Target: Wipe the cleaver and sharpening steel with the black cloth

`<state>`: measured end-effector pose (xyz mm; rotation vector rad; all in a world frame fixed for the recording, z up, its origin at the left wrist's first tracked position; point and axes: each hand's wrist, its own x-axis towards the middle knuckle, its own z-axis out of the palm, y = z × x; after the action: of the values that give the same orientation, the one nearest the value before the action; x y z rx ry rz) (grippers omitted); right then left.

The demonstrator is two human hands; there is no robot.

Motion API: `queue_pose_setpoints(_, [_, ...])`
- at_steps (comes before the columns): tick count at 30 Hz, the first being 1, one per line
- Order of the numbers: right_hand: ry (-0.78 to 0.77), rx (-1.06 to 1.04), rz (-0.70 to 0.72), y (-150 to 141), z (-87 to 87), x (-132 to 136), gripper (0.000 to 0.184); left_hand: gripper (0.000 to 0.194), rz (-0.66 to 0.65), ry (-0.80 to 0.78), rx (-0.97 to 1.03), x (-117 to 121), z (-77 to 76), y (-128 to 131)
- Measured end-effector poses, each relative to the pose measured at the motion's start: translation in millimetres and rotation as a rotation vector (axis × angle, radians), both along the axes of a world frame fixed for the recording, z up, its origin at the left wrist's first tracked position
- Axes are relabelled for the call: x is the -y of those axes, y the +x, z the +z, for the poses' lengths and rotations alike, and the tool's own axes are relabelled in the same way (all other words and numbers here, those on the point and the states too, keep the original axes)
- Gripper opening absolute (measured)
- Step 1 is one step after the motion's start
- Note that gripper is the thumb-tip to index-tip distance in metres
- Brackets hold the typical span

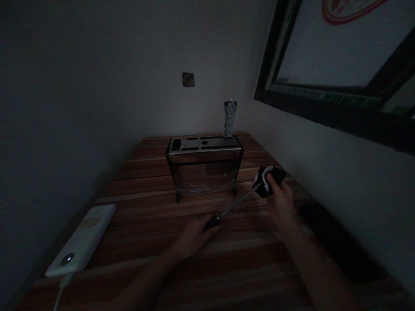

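The scene is dim. My left hand [194, 235] is closed around the dark handle of a thin metal rod tool [235, 205], perhaps a sharpening steel or a knife. The rod slants up and to the right. My right hand [280, 201] is closed on a dark cloth with a white edge [269, 178], which wraps the far end of the rod. Both hands hover over the wooden table [155, 216], in front of a metal knife block with slots on top [204, 164].
A white power bank [82, 242] with a lit indicator and a cable lies at the table's left front. A grey tube-like item [229, 117] stands behind the block. A dark patch [188, 79] marks the back wall. A dark-framed window [324, 99] fills the right wall.
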<state>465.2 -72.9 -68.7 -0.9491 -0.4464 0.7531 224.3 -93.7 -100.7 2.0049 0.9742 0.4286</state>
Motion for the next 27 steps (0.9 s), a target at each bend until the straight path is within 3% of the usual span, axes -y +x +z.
queue_pose_setpoints(6, [0.053, -0.009, -0.092, 3.0, 4.5, 0.9, 0.028, 0.024, 0.004, 0.007, -0.03, 0.1, -2.9, -0.9])
queue_pose_setpoints(17, [0.017, 0.01, 0.033, -8.9, 2.8, 2.7, 0.03, 0.025, 0.012, 0.008, -0.015, 0.5, -3.3, -1.6])
queue_pose_setpoints(21, [-0.049, 0.033, 0.105, -23.9, -9.8, 5.0, 0.03, 0.026, 0.016, 0.004, 0.022, 0.1, -2.6, -1.4])
queue_pose_setpoints(27, [-0.158, 0.187, 0.354, -45.8, -34.9, 12.1, 0.032, 0.027, 0.049, -0.028, 0.074, -0.9, -3.1, -0.6])
